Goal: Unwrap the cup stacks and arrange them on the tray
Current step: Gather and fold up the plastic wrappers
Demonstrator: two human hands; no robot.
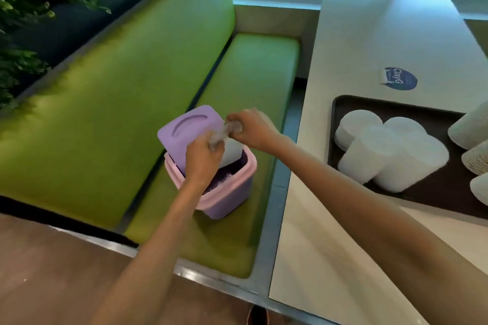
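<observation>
Two hands (203, 159) (253, 129) on one clear wrapper (226, 130)

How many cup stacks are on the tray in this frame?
7: four smooth white stacks clustered at the left end of the tray, three ribbed stacks cut by the frame's right edge. More may sit out of view.

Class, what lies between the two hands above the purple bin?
In the head view, crumpled clear plastic wrap spans between the left hand and the right hand; both pinch it.

wht cup stacks (388, 155), on dk tray (396, 109)
</observation>
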